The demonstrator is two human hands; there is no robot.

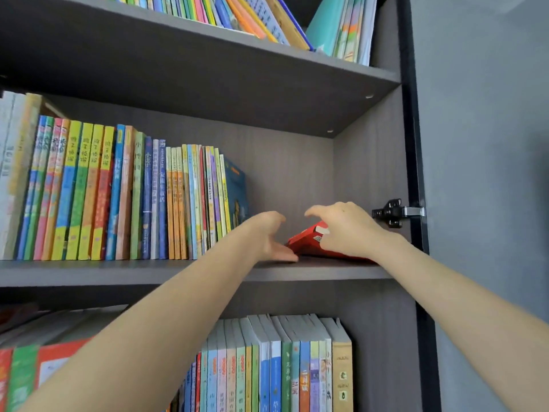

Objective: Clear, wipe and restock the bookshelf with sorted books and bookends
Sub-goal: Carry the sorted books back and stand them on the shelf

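Starting at the left, we see the upright row of thin, bright-spined paperback books [118, 197] packed tight on the dark grey wood-grain middle shelf [89, 272], prob. so they prop each other up w/o a bookend. A blue-covered book [237, 191] closes the row. Next comes our left hand [269, 236], open w/ fingers spread and the thumb low along the board, right at the near-left corner of the flat red paperback book [306, 240]. We judge it's there to steady or catch that corner. The red book lies tilted in the gap between row and side wall, i.e. not yet stood up. Our right hand [344, 227] sits on top of it, fingers bent over the cover. Whether that's a real grip or just a press, we can't tell. Further right, the black metal door hinge [392, 212] sits on the side wall, near the right wrist.
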